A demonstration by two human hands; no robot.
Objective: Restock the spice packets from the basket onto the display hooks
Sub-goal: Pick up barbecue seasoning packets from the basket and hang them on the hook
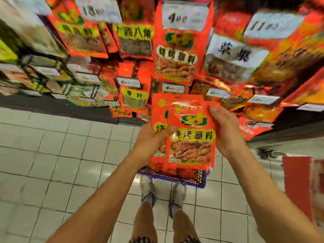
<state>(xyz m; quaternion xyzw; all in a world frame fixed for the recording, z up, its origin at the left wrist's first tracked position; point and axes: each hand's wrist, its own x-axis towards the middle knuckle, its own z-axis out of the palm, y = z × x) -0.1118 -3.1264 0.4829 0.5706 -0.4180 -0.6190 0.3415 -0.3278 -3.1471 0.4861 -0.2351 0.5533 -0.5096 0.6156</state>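
Two red spice packets (191, 135), overlapped and upright, held up between both hands in front of the display. Left hand (150, 142) gripping the lower left edge, thumb curled over the front of the rear packet. Right hand (226, 132) clasping the right edge, fingertips at the upper corner. Directly above, a matching hung packet (177, 55) under a price tag (182, 16). Below the packets, a blue basket (175, 176) on the tiled floor (52, 155), just ahead of two white shoes (147, 190).
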